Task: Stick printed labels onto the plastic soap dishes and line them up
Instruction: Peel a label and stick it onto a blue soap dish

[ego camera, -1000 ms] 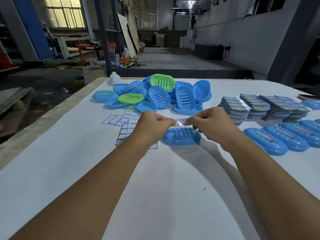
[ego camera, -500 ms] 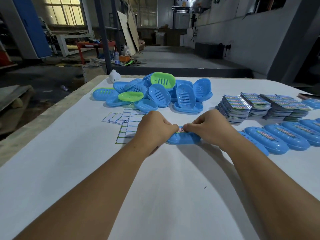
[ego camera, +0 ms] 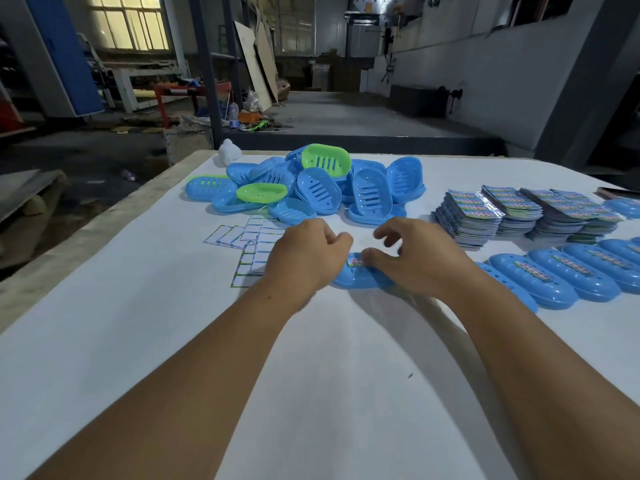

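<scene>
- Left hand (ego camera: 304,254), fingers curled, presses the dish (ego camera: 360,280) beneath it.
- Right hand (ego camera: 420,256), fingers loosely spread, thumb on the label (ego camera: 356,261) between both hands.

The counter (ego camera: 311,358) is covered in plain white. On it, the heap of soap dishes (ego camera: 311,188) is sky blue, slotted with parallel slits, with two lime-green dishes (ego camera: 325,160) among them. The dish under the hands (ego camera: 360,280) is the same blue and carries a multicoloured printed label (ego camera: 356,262). The row of labelled dishes (ego camera: 568,275) is blue with bright striped labels. The label stacks (ego camera: 491,209) show blue, green and pink print. The backing sheets (ego camera: 254,244) are white with green-blue borders.
</scene>
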The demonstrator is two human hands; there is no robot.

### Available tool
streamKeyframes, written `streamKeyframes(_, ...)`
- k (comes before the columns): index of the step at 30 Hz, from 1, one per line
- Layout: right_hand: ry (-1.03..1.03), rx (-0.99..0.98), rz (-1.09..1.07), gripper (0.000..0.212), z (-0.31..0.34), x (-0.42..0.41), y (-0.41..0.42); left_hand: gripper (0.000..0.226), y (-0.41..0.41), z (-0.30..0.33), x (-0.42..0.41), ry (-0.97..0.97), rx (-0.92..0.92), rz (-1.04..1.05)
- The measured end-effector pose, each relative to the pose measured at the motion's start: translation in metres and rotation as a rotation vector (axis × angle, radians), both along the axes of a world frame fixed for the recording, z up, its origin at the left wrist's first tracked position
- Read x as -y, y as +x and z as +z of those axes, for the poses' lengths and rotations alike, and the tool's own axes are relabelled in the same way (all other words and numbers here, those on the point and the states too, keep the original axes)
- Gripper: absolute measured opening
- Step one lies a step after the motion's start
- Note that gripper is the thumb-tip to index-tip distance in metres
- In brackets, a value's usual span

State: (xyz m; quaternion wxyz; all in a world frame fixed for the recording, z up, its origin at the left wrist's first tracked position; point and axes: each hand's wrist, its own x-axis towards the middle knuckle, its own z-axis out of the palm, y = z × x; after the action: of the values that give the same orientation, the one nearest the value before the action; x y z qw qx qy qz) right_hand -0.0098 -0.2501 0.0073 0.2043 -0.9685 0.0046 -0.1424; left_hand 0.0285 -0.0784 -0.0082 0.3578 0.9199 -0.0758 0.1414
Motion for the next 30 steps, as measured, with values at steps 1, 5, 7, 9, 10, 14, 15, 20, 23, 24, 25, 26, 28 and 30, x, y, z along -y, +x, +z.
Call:
streamKeyframes(1, 0.037, -0.012, 0.088, 0.045, 0.0, -0.002, -0.002, 0.029, 0.001, 0.002, -0.001, -0.029, -0.003, 0.011)
streamKeyframes(5, 0.041, -0.138, 0.277, 0.048, 0.003, -0.011, -0.007, 0.03, 0.0, 0.007, -0.003, -0.028, 0.039, 0.038)
streamKeyframes(7, -0.049, -0.158, 0.261, 0.048, 0.008, -0.01, -0.009, 0.03, 0.001, 0.006, -0.003, -0.013, 0.04, 0.037)
streamKeyframes(9, -0.168, -0.18, 0.19, 0.05, 0.013, -0.003, -0.012, 0.031, 0.001, 0.005, -0.003, -0.005, 0.042, 0.04)
streamKeyframes(10, -0.222, -0.201, 0.136, 0.051, 0.016, 0.001, -0.014, 0.031, 0.002, 0.004, -0.003, -0.005, 0.042, 0.043)
streamKeyframes(14, -0.347, -0.333, -0.063, 0.057, 0.024, 0.021, -0.02, 0.032, 0.004, 0.003, -0.003, 0.007, 0.021, 0.053)
streamKeyframes(15, -0.346, -0.361, -0.093, 0.058, 0.026, 0.026, -0.022, 0.031, 0.005, 0.002, -0.004, 0.011, 0.021, 0.057)
streamKeyframes(20, -0.273, -0.381, -0.171, 0.048, 0.029, 0.043, -0.023, 0.031, 0.009, -0.002, -0.006, 0.034, 0.038, 0.095)
streamKeyframes(23, -0.25, -0.357, -0.198, 0.042, 0.027, 0.054, -0.02, 0.029, 0.011, -0.004, -0.009, 0.053, 0.048, 0.104)
streamKeyframes(24, -0.231, -0.354, -0.202, 0.046, 0.026, 0.058, -0.018, 0.026, 0.012, -0.005, -0.01, 0.069, 0.05, 0.108)
streamKeyframes(25, -0.217, -0.351, -0.207, 0.048, 0.025, 0.061, -0.017, 0.023, 0.013, -0.005, -0.01, 0.092, 0.056, 0.113)
streamKeyframes(26, -0.204, -0.343, -0.209, 0.049, 0.023, 0.064, -0.015, 0.02, 0.014, -0.005, -0.011, 0.121, 0.071, 0.12)
streamKeyframes(28, -0.182, -0.32, -0.205, 0.047, 0.02, 0.063, -0.011, 0.016, 0.017, -0.007, -0.014, 0.188, 0.139, 0.132)
streamKeyframes(30, -0.169, -0.276, -0.187, 0.045, 0.017, 0.059, -0.008, 0.018, 0.023, -0.007, -0.017, 0.243, 0.223, 0.141)
